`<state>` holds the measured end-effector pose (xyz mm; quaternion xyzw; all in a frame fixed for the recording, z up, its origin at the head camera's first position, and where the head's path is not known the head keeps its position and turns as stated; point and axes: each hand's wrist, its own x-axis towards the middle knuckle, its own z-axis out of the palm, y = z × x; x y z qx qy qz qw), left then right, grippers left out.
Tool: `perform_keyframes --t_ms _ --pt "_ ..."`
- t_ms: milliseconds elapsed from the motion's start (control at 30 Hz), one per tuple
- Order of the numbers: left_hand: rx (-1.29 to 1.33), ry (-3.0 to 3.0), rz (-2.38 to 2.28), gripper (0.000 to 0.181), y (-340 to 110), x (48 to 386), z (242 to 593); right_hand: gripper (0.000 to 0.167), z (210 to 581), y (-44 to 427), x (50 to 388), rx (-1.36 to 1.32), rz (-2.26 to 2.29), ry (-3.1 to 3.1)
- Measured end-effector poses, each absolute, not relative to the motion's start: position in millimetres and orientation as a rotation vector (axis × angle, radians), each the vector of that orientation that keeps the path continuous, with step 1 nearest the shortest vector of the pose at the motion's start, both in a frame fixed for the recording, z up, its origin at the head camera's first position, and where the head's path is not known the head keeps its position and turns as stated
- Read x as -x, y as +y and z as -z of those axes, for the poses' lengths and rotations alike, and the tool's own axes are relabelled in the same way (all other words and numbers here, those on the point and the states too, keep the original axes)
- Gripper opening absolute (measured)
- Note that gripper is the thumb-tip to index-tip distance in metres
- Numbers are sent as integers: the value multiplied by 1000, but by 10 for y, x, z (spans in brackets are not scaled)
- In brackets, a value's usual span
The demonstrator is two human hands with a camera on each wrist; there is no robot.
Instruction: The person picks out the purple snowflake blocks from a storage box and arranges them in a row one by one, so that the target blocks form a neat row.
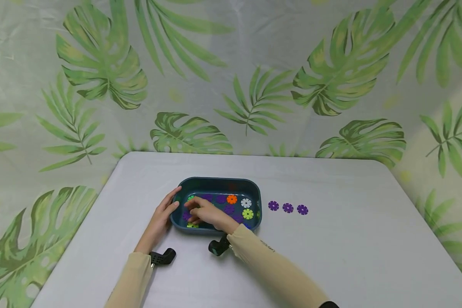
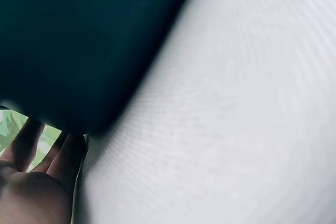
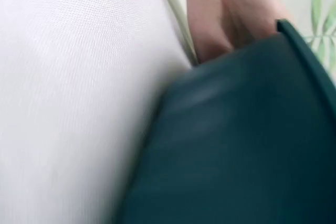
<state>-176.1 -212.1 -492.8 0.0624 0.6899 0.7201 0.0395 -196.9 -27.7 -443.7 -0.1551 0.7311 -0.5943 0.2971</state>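
Observation:
A dark teal tray (image 1: 215, 232) holds purple, yellow-green, orange and white notched discs. My left hand (image 1: 159, 222) rests against the tray's left end, its fingers extended along the wall and the thumb at the rim. In the left wrist view, that hand (image 2: 39, 187) touches the tray's outer wall (image 2: 79, 40). My right hand (image 1: 208, 212) reaches over the near rim into the tray's left part, fingers loosely bent above the discs; its fingertips are partly hidden. The right wrist view shows the tray's outside (image 3: 226, 140) and my left hand (image 3: 231, 9) beyond it.
Right of the tray, three purple discs (image 1: 288, 208) lie in a row on the white tabletop (image 1: 350, 239). A leaf-patterned cloth (image 1: 262, 55) hangs behind the table. Black wrist cameras stick out near the tray's front side.

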Motion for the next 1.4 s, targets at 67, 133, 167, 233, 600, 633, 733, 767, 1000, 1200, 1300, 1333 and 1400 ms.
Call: perform_keyframes --t_ms 67,133,167,233,600,633,733,767,1000,1200,1300,1333,1400 --pt "-190 2116 -2205 48 -2125 1765 4932 31 4461 -340 1968 401 1560 1959" --pt "-198 2113 -2210 47 -2127 1768 4935 31 4473 -382 1964 403 1535 1994" --pt "-199 2110 -2213 47 -2128 1769 4936 31 4476 -397 1963 407 1521 2017" --pt "-198 2104 -2220 47 -2129 1768 4938 30 4475 -417 1960 413 1501 2060" --pt "-190 2116 -2211 47 -2116 1761 4934 28 4469 -428 1973 435 1486 2138" --pt "-189 2117 -2210 47 -2115 1762 4934 26 4471 -425 1974 436 1493 2144" --pt "-182 2120 -2209 47 -2115 1762 4930 19 4481 -417 1976 424 1514 2162" --pt "-179 2120 -2210 47 -2114 1762 4928 17 4486 -413 1977 420 1521 2169" --pt "-165 2126 -2201 48 -2103 1769 4930 16 4465 -280 2002 399 1617 2161" --pt "-144 2150 -2190 47 -2099 1764 4914 20 4325 94 2046 388 1714 2055" --pt "-133 2158 -2187 47 -2101 1764 4912 22 4256 360 2078 403 1738 2061" --pt "-132 2161 -2185 47 -2103 1765 4911 22 4234 460 2088 403 1746 2065" --pt "-134 2158 -2188 47 -2106 1766 4910 22 4191 668 2104 385 1756 2081"
